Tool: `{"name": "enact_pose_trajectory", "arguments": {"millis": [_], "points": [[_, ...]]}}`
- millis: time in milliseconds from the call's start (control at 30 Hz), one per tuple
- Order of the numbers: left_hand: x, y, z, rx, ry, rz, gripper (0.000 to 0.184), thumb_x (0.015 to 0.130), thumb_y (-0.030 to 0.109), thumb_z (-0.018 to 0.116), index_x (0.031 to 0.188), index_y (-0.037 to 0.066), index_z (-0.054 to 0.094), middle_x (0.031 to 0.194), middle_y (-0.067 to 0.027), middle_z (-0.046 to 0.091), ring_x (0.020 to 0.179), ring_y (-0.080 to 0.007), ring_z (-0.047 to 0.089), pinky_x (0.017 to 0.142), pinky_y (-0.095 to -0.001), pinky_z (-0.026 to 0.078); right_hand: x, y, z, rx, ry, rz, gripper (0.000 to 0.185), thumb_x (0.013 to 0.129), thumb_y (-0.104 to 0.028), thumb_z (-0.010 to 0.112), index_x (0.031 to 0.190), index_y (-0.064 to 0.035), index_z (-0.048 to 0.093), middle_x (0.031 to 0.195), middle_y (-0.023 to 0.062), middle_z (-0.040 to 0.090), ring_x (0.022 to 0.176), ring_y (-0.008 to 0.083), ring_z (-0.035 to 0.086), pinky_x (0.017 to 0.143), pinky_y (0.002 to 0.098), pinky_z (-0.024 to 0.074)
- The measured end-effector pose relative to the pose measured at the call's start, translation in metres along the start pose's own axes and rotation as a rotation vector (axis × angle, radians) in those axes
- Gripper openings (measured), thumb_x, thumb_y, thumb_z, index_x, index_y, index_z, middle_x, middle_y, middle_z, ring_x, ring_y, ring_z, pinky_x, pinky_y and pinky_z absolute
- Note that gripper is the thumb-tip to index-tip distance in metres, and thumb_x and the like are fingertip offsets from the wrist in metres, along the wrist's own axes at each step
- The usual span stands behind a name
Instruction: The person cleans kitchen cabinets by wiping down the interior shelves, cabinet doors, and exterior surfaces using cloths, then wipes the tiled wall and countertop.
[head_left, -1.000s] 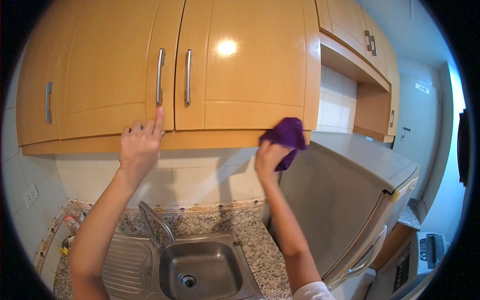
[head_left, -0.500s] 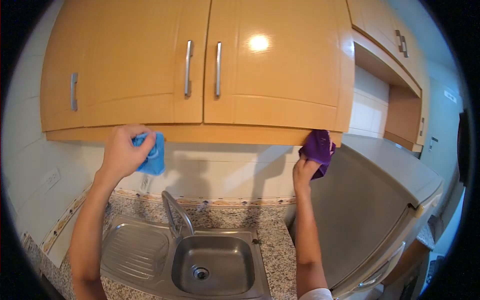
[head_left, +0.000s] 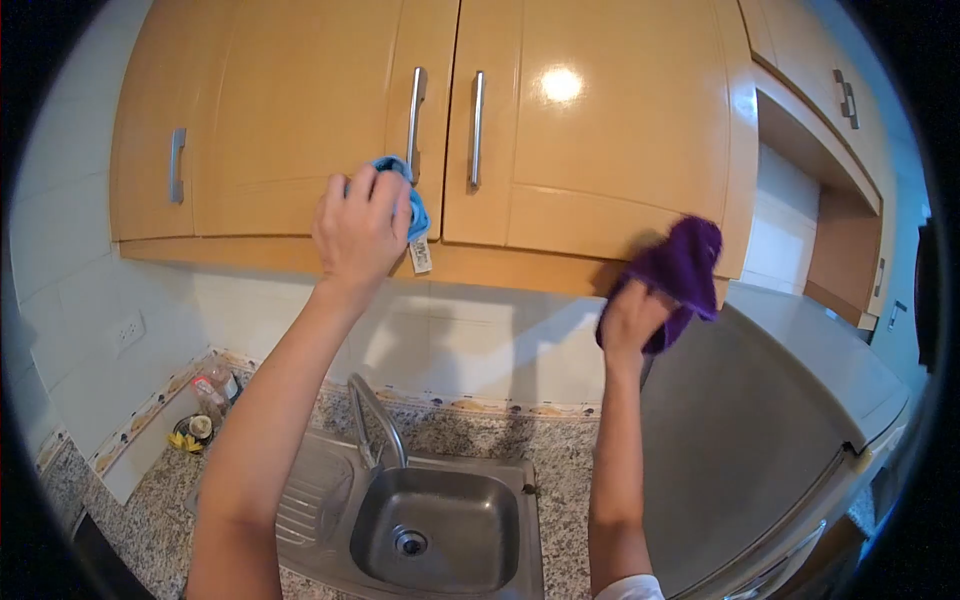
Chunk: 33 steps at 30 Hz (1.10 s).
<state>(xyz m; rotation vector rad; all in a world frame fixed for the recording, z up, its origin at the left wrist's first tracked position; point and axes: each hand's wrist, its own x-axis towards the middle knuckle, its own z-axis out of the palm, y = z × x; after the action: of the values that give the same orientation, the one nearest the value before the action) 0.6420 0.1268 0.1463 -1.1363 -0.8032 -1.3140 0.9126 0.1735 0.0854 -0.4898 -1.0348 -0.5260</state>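
My left hand (head_left: 362, 222) is closed around a blue cloth (head_left: 418, 215) with a white tag (head_left: 420, 254) hanging from it. It is raised against the lower part of a wooden cabinet door (head_left: 300, 110), just below a metal handle (head_left: 415, 120). A dark purple cloth (head_left: 680, 265) is gripped in my right hand (head_left: 632, 318), near the lower right corner of the neighbouring cabinet door (head_left: 620, 130). Whether the purple cloth touches the wood I cannot tell. Part of each cloth is hidden behind my fingers.
Below my arms is a steel sink (head_left: 440, 575) with a curved faucet (head_left: 380, 415) on a granite counter (head_left: 565, 500). Bottles (head_left: 213, 390) and a yellow item (head_left: 184, 441) stand in the left corner. A grey refrigerator (head_left: 740, 440) stands at the right.
My left hand with the blue cloth has moved right and up, from the cabinet's bottom edge to near the handle. The purple cloth has swung up and spread out. The view has shifted slightly.
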Motion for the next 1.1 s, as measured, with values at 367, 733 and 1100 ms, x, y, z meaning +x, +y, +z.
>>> {"name": "enact_pose_trajectory", "arguments": {"millis": [367,733,1100], "points": [[-0.125,-0.05,-0.105,-0.079,-0.663,-0.265,0.015,0.076,0.02,0.06,0.074,0.005,0.059,0.077,-0.0108,0.06,0.074,-0.0299,0.059,0.062,-0.0402,0.047,-0.057,-0.122,0.105,-0.173,-0.287,-0.655,0.029,0.075,-0.011,0.053,0.103,-0.0053,0.059,0.118,0.007,0.051,0.111,0.0216,0.045,0.09,0.039,0.0312],[-0.394,-0.1,-0.336,-0.556,-0.245,-1.933,0.025,0.09,0.027,0.049,0.084,0.004,0.058,0.074,-0.0018,0.056,0.069,-0.0113,0.054,0.064,-0.0268,0.045,-0.084,-0.004,0.033,-0.326,-0.019,-0.063,0.035,0.074,-0.002,0.052,0.108,0.0017,0.056,0.121,0.0171,0.052,0.112,0.0372,0.043,0.096,0.0473,0.0265],[-0.452,-0.102,-0.39,-0.694,-0.264,-2.312,0.025,0.086,0.028,0.054,0.093,0.004,0.057,0.078,-0.0057,0.057,0.065,-0.0152,0.053,0.057,-0.0275,0.044,-0.135,-0.229,0.253,-0.302,-0.257,-0.279,0.04,0.085,-0.015,0.044,0.122,-0.0013,0.049,0.139,0.022,0.032,0.134,0.0356,0.019,0.105,0.0588,-0.0005]]}}
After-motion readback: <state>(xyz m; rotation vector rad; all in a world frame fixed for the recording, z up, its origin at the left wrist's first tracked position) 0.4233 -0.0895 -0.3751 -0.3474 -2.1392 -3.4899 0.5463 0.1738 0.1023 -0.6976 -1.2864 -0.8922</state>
